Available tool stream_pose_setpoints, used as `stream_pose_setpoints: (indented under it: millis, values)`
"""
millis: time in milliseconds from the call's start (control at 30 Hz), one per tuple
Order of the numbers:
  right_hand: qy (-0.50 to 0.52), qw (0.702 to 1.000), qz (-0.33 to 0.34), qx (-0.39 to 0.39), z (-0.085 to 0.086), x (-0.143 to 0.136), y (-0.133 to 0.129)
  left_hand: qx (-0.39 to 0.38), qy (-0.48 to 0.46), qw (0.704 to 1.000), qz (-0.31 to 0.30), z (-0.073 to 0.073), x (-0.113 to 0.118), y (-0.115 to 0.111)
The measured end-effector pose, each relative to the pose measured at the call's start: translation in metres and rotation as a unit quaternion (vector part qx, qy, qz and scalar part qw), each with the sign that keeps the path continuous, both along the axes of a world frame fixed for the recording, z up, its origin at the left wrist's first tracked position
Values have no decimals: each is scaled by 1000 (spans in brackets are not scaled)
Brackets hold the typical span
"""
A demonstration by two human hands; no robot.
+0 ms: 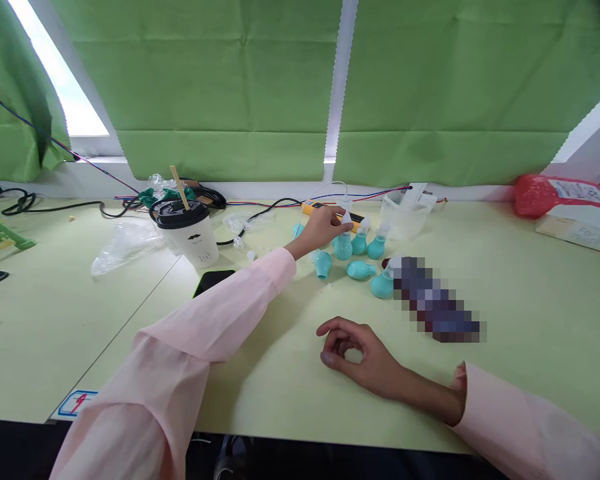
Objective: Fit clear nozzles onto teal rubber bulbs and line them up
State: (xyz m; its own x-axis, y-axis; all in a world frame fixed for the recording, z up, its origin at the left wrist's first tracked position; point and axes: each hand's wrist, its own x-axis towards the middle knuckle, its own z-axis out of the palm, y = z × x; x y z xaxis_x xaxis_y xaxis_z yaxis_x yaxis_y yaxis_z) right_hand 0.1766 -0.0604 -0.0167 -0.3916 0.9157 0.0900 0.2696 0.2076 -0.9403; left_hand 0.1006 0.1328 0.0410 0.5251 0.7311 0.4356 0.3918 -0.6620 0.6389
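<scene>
Head view. The person's left hand (323,229) is reaching across the pale green table (505,293) to a cluster of small teal bulbs (343,247), its fingers pinched on a small white piece (347,218) just above the upright bulb at the near edge of the cluster. Whether the white piece is already seated on that bulb or is being held just clear of it cannot be told. The step in hand appears to be the handling of a white cap over one bulb; any next move would call for a fine, steady pinch, since the bulbs are standing close together and several are already lying on their sides.

The bulbs are looking soft and rounded, with narrow necks, some carrying white tips; they are sitting at mid-table, just behind a pixelated object (437,303).

The right hand (363,357) is resting on the table near the front edge, fingers loosely curled, holding nothing.

To the left, a white lidded cup (190,237) with a wooden stirrer is standing beside a dark phone (214,280), crumpled clear plastic (125,243) and black cables (25,200). A red-wrapped package (555,195) is lying at far right.
</scene>
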Motion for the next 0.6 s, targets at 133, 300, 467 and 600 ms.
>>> stream_pose_setpoints:
  millis: [133, 300, 467, 600]
  values:
    - [-6, 1000, 0, 3, -1, 1, 0, -1, 61, 996, -58, -6, -3, -4]
    - [-12, 1000, 3, 9, -2, 1, 1, -9, 85, 993, -77, -10, -9, -5]
    - [-14, 1000, 1, 10, -2, 1, 0, -36, 92, 991, -92, -3, -16, -9]
    - [-14, 1000, 3, 11, -2, 1, 0, -17, 72, 994, -79, 19, -34, -15]
